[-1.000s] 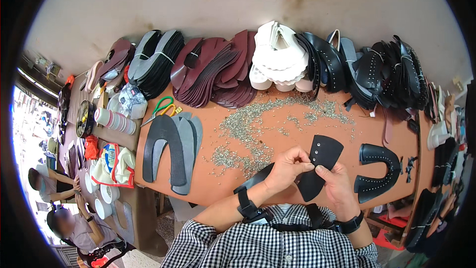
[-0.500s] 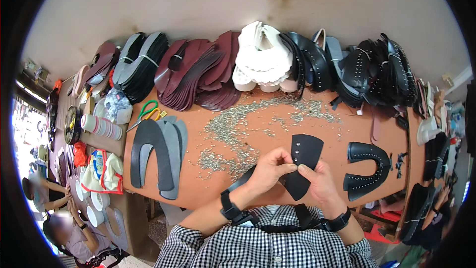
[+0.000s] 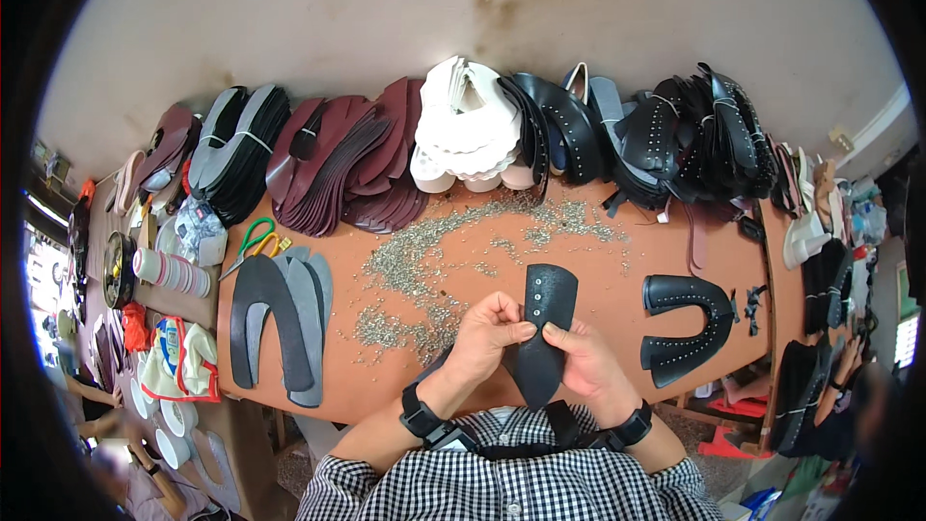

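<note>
A black leather shoe upper (image 3: 549, 301) with a short row of silver studs is held up in front of me, over the near edge of the table. My left hand (image 3: 485, 336) pinches its left edge just below the studs, thumb and forefinger together. On the opposite edge, my right hand (image 3: 586, 359) grips it with the thumb on top. Whether a loose stud sits between my left fingertips is too small to tell. Just beyond my hands, many small silver studs (image 3: 400, 272) lie scattered on the brown tabletop (image 3: 617, 275). A curved black upper (image 3: 725, 314) edged with studs rests to the right.
Grey and black U-shaped pieces (image 3: 273, 318) lie at the left, below green-handled scissors (image 3: 253, 237) and orange-handled snips (image 3: 266, 243). Along the wall stand stacks of maroon uppers (image 3: 333, 169), white uppers (image 3: 466, 130) and studded black uppers (image 3: 666, 140). Other people sit at the far left and right.
The upper has turned in my hands; it stands more upright and looks narrower. Both hands still pinch it. The whole view has shifted, with the table's things further left.
</note>
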{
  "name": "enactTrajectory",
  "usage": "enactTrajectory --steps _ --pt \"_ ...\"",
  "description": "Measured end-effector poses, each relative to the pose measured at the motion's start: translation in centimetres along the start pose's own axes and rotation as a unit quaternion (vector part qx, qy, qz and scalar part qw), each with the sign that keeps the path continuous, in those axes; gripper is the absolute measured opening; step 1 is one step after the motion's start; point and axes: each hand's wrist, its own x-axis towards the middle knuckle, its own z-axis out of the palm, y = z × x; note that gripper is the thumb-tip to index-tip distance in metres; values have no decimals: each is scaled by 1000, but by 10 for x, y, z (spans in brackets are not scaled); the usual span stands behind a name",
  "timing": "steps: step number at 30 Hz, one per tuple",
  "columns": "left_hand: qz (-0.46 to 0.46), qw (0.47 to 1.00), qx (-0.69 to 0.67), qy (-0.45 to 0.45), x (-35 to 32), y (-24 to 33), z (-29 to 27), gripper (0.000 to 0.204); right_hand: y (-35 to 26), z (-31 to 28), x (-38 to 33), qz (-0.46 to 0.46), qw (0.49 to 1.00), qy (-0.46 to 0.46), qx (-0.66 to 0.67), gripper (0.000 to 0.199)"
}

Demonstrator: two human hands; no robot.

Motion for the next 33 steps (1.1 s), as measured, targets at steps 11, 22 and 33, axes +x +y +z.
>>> enactTrajectory --steps 11,22,33 --pt "48 984 172 8 -7 -3 14 14 3 14 -19 -191 945 70 -255 16" --pt "49 986 150 49 -11 3 16 11 18 9 -11 -176 965 54 -188 21" --pt "41 616 750 236 -31 44 -150 11 -6 -10 -19 -143 975 119 -121 17"
